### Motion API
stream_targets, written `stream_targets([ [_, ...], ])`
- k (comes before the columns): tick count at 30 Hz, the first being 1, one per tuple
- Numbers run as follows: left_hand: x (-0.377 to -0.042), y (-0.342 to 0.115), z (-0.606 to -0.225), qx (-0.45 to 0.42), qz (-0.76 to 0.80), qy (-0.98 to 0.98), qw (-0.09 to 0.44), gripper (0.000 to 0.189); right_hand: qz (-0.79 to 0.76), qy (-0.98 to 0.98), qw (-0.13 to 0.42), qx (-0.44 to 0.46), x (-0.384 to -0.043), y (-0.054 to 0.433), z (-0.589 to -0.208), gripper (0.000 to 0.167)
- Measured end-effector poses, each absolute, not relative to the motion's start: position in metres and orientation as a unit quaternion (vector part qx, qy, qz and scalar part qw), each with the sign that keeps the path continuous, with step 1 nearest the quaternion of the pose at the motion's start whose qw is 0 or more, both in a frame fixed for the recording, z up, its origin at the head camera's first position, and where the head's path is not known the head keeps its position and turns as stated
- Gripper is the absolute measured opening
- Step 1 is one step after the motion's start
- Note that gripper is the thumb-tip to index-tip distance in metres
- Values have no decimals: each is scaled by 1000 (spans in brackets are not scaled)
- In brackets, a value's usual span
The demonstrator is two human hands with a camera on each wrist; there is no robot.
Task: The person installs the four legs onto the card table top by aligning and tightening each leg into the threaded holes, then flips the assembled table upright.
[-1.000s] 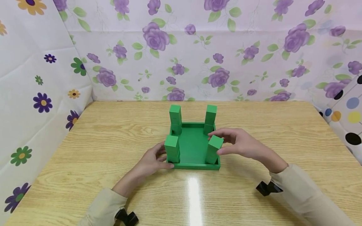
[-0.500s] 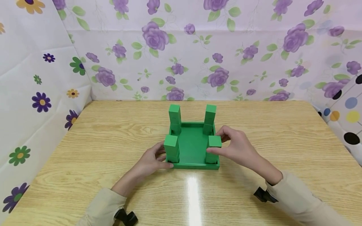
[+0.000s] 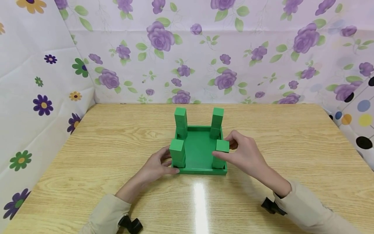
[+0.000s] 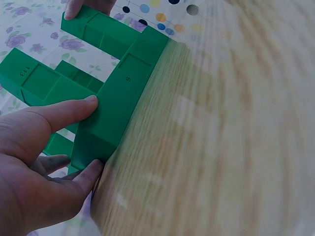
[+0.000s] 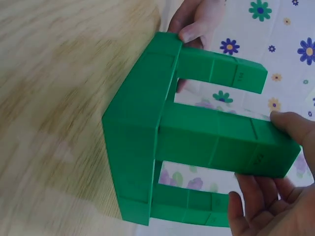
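A shallow green square tray rests on the table with a green block post standing in each corner. Thumb and fingers of my left hand grip the tray's front left corner, beside the front left post. My right hand pinches the upper part of the front right post, thumb on its near face and fingers behind. In the right wrist view this gripped post stands upright from the tray, a seam showing between its stacked blocks. The left wrist view shows the thumb on the tray's edge.
Two more green posts, one back left and one back right, rise from the tray's far corners. The wooden table ends at a floral cloth behind. Patterned cloth also hangs at both sides.
The front right post, turned and leaning a second ago, now stands straight in line with its corner. My right hand has shifted round it, thumb onto its near face. The left hand stays put.
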State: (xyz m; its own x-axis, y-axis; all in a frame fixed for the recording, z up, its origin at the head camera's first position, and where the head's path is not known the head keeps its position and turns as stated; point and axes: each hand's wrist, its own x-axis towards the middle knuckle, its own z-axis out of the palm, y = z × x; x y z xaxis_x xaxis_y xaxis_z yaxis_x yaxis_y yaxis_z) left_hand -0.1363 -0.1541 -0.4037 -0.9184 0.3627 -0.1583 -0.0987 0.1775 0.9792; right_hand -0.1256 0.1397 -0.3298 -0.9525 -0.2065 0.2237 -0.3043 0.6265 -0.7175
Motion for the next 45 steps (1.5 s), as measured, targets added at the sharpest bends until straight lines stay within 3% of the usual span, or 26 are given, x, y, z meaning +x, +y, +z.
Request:
stream_targets([
  [13, -136, -154, -403, 94, 633, 748, 177, 86, 406, -909, 12, 92, -123, 137, -320, 42],
  [26, -138, -154, -400, 113, 621, 752, 190, 86, 408, -907, 9, 107, -124, 142, -328, 43],
  [31, -140, -159, -396, 126, 594, 769, 201, 93, 371, -914, 2, 161, -124, 151, -331, 65],
  [40, -144, -163, -382, 240, 396, 876, 132, 109, 366, -889, -94, 259, -133, 177, -352, 93],
  [45, -145, -165, -377, 276, 305, 901, 136, 117, 311, -887, -124, 318, -144, 188, -367, 114],
])
